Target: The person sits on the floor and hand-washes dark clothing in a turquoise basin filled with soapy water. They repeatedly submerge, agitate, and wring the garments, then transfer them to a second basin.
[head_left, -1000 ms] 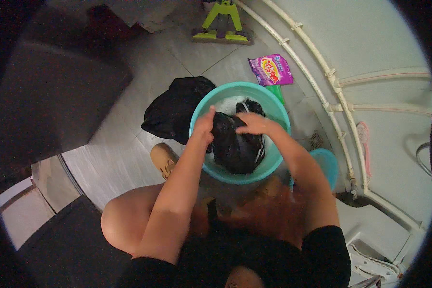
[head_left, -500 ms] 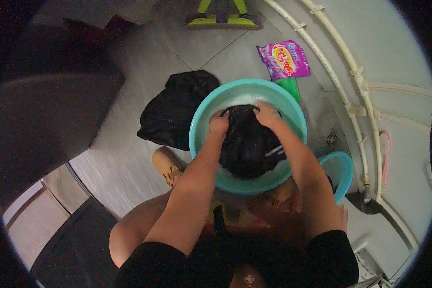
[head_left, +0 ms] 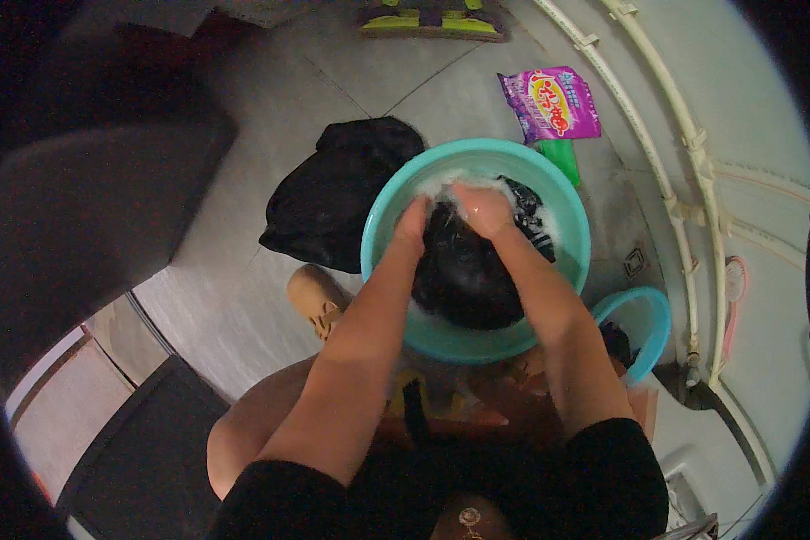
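Note:
A turquoise basin (head_left: 378, 220) stands on the floor in front of me with soapy water and white foam. A wet black garment (head_left: 468, 279) lies bunched up in it, with white stripes showing on its right part. My left hand (head_left: 412, 222) is closed on the garment's far left edge, its fingers partly hidden by cloth and foam. My right hand (head_left: 488, 211) grips the same garment a little to the right, near the far middle of the basin, wet with suds. The two hands are close together but apart.
Left of the basin lies a heap of black cloth (head_left: 337, 193). A purple packet (head_left: 553, 103) and a green object (head_left: 560, 160) lie beyond it on the right. A blue bucket (head_left: 652, 328) stands near my right knee. Pipes (head_left: 657, 180) run along the wall, beside a pink brush (head_left: 734, 292).
My right hand has moved left toward my left hand. The garment has shifted, and its striped part now shows farther out at the right. More foam is visible, and the view has tilted slightly.

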Motion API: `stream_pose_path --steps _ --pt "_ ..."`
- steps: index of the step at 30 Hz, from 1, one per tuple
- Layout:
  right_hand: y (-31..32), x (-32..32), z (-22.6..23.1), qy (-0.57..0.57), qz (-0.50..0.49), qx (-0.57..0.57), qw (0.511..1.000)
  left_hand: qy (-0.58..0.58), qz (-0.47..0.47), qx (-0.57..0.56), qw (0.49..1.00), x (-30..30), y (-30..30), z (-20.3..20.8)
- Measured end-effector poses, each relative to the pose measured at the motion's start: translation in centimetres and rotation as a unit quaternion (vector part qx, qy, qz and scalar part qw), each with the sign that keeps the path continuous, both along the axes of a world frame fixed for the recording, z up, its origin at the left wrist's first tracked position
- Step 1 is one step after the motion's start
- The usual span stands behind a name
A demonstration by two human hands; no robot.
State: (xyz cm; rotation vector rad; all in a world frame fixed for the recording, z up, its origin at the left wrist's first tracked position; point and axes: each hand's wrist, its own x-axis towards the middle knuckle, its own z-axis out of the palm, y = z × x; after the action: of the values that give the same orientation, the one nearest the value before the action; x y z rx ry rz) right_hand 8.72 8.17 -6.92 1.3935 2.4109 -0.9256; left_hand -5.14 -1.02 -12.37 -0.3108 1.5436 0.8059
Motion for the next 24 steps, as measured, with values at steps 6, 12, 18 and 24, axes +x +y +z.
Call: stream_pose_path --steps 6,12,18,24 --pt "-6.2 -2.8 -0.3 0.227 -0.225 0.073 0.945 -0.052 0.077 0.064 0.994 1.0 2.1 5.4" --pt "-6.3 -2.0 5.4 0.286 -0.208 0.03 0.935 0.01 -0.043 0.126 0.991 3.2 0.2 7.7" --pt "-6.4 -3.9 7.1 0.313 -0.295 0.044 0.902 -0.104 0.064 0.148 0.982 4.9 0.1 4.4" --pt "-1.2 -0.1 1.1 0.134 -0.155 0.034 0.978 0.087 -0.008 0.027 0.996 5.0 2.2 5.9"
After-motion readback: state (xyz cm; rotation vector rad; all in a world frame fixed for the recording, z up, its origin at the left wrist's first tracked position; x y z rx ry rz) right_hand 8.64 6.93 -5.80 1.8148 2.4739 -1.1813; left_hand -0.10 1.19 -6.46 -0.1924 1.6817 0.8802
